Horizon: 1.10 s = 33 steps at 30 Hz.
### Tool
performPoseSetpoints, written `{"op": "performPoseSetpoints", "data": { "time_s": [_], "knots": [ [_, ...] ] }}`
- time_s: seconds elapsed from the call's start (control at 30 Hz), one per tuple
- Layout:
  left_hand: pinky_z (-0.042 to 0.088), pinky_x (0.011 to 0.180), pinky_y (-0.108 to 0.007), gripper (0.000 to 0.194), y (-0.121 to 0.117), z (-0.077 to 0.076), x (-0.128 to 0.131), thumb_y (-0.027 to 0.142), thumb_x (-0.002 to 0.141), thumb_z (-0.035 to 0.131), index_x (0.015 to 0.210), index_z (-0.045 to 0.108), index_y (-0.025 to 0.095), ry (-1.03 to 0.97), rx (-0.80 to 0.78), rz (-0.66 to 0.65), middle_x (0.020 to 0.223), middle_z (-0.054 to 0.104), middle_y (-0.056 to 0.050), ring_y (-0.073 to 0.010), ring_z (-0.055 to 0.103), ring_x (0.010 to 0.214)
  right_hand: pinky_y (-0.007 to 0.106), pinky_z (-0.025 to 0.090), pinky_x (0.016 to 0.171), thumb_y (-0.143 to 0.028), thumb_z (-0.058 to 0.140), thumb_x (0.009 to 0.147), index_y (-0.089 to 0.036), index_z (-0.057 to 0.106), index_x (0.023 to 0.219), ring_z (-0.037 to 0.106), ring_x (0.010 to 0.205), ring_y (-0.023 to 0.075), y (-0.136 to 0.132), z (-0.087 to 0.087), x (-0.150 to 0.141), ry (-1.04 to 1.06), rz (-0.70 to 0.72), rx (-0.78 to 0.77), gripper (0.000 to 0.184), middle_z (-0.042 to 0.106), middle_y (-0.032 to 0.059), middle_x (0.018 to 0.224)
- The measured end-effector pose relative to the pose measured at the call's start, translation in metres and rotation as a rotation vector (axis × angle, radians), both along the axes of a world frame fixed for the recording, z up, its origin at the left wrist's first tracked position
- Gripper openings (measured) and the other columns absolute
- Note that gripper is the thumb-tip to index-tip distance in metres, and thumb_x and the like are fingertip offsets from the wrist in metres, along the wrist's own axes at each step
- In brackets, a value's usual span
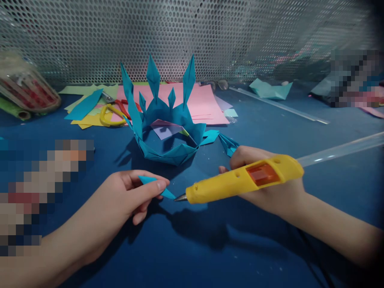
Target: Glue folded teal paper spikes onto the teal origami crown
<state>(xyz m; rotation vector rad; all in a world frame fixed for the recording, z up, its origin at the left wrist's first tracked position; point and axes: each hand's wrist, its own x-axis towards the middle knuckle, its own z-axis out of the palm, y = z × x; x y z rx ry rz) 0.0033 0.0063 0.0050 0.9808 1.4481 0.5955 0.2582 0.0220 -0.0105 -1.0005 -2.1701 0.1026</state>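
Note:
My left hand (pixel 130 192) pinches a small folded blue paper piece (pixel 163 191) between thumb and fingers. My right hand (pixel 270 188) grips a yellow glue pen (pixel 240 182) with a clear glue stick out its back. The pen's metal tip (pixel 180 197) nearly touches the tip of the small piece. Behind both hands stands a blue folded paper crown (pixel 165 128) with several tall spikes. Another folded blue piece (pixel 228 143) lies just beyond my right hand.
Pink paper sheets (pixel 204 102), yellow and green sheets (pixel 90 104) and yellow- and red-handled scissors (pixel 112 114) lie behind the crown. A teal folded paper (pixel 270 90) and a clear glue stick (pixel 279 105) lie at back right. A perforated metal wall (pixel 192 36) closes the back.

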Motion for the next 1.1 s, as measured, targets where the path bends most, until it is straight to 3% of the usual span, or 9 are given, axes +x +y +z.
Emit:
{"op": "performPoseSetpoints", "data": {
  "time_s": [0.33,0.6,1.0,1.1],
  "knots": [
    [0.012,0.043,-0.024,0.028,-0.001,0.000,-0.002,0.046,0.066,0.081,0.078,0.080,0.021,-0.008,-0.002,-0.033,0.047,0.054,0.006,-0.0038,0.027,0.039,0.018,0.038,0.038,-0.032,0.068,0.081,-0.022,0.047,0.067,0.048,0.040,0.0068,0.003,-0.002,0.004,-0.033,-0.011,-0.051,0.027,0.050,-0.0075,0.052],
    [0.012,0.042,-0.023,0.031,0.000,0.000,-0.003,0.048,0.068,0.078,0.082,0.079,0.021,0.027,-0.013,-0.074,0.040,0.039,0.011,-0.0052,0.024,0.039,0.016,0.045,0.041,-0.028,0.069,0.077,-0.021,0.054,0.068,0.055,0.042,0.0079,0.004,-0.003,0.006,0.072,0.014,-0.181,0.019,0.058,-0.0045,0.055],
    [0.012,0.041,-0.023,0.022,-0.001,0.003,-0.002,0.041,0.064,0.080,0.076,0.082,0.023,-0.001,-0.023,-0.117,0.038,0.035,0.011,-0.0055,0.025,0.038,0.017,0.049,0.045,-0.022,0.067,0.072,-0.020,0.057,0.067,0.058,0.044,0.0089,0.003,-0.005,-0.004,0.185,0.040,-0.311,0.011,0.059,-0.0054,0.055],
    [0.013,0.041,-0.023,0.021,-0.002,-0.001,-0.003,0.041,0.066,0.080,0.078,0.082,0.024,-0.008,-0.032,-0.114,0.042,0.046,0.009,-0.0047,0.027,0.038,0.018,0.049,0.045,-0.021,0.065,0.070,-0.020,0.057,0.066,0.058,0.044,0.0093,0.003,-0.005,-0.002,0.152,0.022,-0.305,0.010,0.059,-0.0048,0.055]
  ]
}}
